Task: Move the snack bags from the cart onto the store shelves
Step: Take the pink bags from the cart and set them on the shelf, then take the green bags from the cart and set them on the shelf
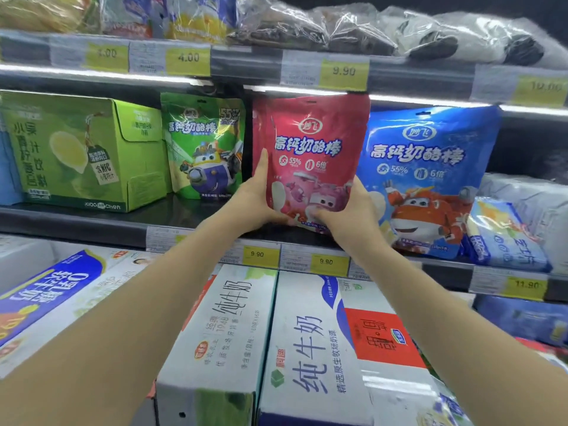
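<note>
Both hands apart, each clamped on a lower corner of the red snack bag: left hand at 8 o'clock, right hand at 5 o'clock. Held upright at the front lip of the middle shelf, top edge close under the rail above. At 3 o'clock, blue bag, edges just meeting. At 9 o'clock, green bag, narrow dark gap between. Farther at 9 o'clock, green box. At 6 o'clock, below, milk cartons.

Red bag between left hand, right hand
</note>
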### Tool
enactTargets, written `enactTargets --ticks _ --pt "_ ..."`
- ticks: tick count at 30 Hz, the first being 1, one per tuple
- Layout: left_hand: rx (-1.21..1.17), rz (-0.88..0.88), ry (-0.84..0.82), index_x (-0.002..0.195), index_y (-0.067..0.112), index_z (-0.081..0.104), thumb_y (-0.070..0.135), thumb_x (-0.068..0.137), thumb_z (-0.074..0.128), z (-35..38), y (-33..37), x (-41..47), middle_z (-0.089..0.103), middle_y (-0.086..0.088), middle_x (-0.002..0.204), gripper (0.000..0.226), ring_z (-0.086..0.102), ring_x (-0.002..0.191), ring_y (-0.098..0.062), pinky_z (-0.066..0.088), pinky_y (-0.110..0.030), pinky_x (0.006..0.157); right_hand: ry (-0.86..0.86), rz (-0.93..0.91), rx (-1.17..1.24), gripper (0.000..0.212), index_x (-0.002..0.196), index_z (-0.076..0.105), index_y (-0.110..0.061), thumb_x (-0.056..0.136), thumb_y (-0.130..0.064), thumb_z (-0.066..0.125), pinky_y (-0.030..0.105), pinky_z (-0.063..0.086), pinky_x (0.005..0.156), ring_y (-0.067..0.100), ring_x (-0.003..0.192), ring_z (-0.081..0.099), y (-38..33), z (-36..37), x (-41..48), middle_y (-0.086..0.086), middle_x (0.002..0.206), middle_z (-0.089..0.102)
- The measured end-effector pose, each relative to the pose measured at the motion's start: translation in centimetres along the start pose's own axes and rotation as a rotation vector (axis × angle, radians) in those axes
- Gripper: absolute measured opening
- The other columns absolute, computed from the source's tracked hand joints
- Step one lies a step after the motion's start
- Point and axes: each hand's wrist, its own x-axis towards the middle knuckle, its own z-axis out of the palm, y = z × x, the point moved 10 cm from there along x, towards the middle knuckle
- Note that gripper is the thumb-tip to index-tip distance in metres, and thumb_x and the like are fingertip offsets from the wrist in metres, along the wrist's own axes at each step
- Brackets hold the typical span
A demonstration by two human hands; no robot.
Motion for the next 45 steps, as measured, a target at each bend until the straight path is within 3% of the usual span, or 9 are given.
enactTargets --ticks 4,8,13,18,27,32,36,40,45 --pt "0.009 -0.091 -0.006 0.154 0.026 -0.013 0.026 0.059 0.092 -0.3 -0.8 -0.7 0.049 0.003 0.139 0.142 0.049 0.125 -0.013 0.04 -0.024 0.102 0.0 0.105 0.062 0.045 0.106 0.049 -0.022 0.073 -0.009 0.078 0.001 0.044 0.066 -0.007 0.082 0.057 1.4 -0.3 0.0 -0.019 0.088 0.06" --pt "0.012 -0.23 -0.013 0.155 0.023 0.005 0.023 0.064 0.09 -2.2 0.1 -2.9 0.054 0.01 0.116 0.125 0.053 0.1 0.0 0.038 -0.006 0.08 -0.015 0.332 0.066 0.046 0.107 0.051 -0.015 0.071 -0.01 0.079 0.01 0.046 0.071 0.01 0.088 0.061 1.6 -0.4 -1.2 -0.001 0.098 0.063" --pt "0.096 -0.545 -0.006 0.154 0.013 0.016 0.039 0.075 0.08 -6.5 1.2 -7.9 0.046 -0.016 0.142 0.105 0.046 0.129 -0.027 0.039 -0.038 0.106 -0.085 0.704 -0.064 0.048 0.109 0.049 -0.009 0.073 -0.017 0.079 0.028 0.043 0.079 0.024 0.097 0.059 -0.6 -1.6 -4.6 0.008 0.109 0.062" --pt "0.282 -0.699 -0.067 0.151 0.01 0.026 0.047 0.088 0.062 -12.8 4.6 -13.1 0.043 -0.018 0.141 0.081 0.041 0.132 -0.034 0.035 -0.044 0.107 -0.278 0.84 -0.289 0.041 0.118 0.045 0.004 0.083 -0.011 0.061 0.033 0.039 0.075 0.039 0.104 0.057 -6.0 -1.6 -6.4 0.024 0.112 0.06" --pt "0.683 -1.071 0.038 0.137 0.005 0.045 0.046 0.097 0.045 -25.8 7.7 -27.3 0.053 -0.022 0.128 0.057 0.049 0.117 -0.039 0.04 -0.046 0.092 -0.987 0.219 -0.406 0.044 0.126 0.049 -0.001 0.092 -0.028 0.054 0.041 0.04 0.098 0.035 0.118 0.051 -23.8 12.0 -11.2 0.02 0.127 0.055" --pt "0.718 -1.343 0.153 0.133 0.002 0.047 0.042 0.099 0.043 -31.3 7.4 -38.9 0.051 -0.024 0.126 0.053 0.046 0.117 -0.04 0.035 -0.046 0.096 -1.171 -0.266 -0.412 0.043 0.12 0.051 0.002 0.094 -0.032 0.049 0.044 0.036 0.093 0.039 0.111 0.051 -33.3 19.1 -18.2 0.023 0.117 0.056" --pt "0.723 -1.523 0.181 0.121 0.005 0.055 0.042 0.092 0.032 -34.4 6.6 -48.3 0.058 -0.023 0.116 0.052 0.053 0.108 -0.039 0.04 -0.046 0.088 -1.261 -0.431 -0.381 0.037 0.111 0.056 -0.001 0.09 -0.032 0.054 0.043 0.04 0.087 0.039 0.106 0.054 -38.7 23.1 -23.8 0.022 0.11 0.06" --pt "0.675 -1.681 0.256 0.132 0.001 0.049 0.033 0.097 0.046 -36.2 5.4 -57.0 0.051 -0.026 0.129 0.048 0.048 0.118 -0.041 0.037 -0.046 0.095 -1.346 -0.634 -0.306 0.027 0.093 0.061 0.002 0.081 -0.023 0.065 0.044 0.046 0.072 0.042 0.087 0.058 -43.4 27.0 -29.9 0.024 0.09 0.061" --pt "0.628 -1.814 0.251 0.134 0.008 0.048 0.045 0.095 0.044 -39.2 2.0 -65.5 0.054 -0.023 0.126 0.054 0.05 0.115 -0.04 0.043 -0.045 0.094 -1.502 -0.706 -0.31 0.033 0.11 0.055 -0.001 0.092 -0.029 0.053 0.044 0.039 0.085 0.039 0.105 0.05 -46.5 33.7 -36.8 0.02 0.11 0.057"
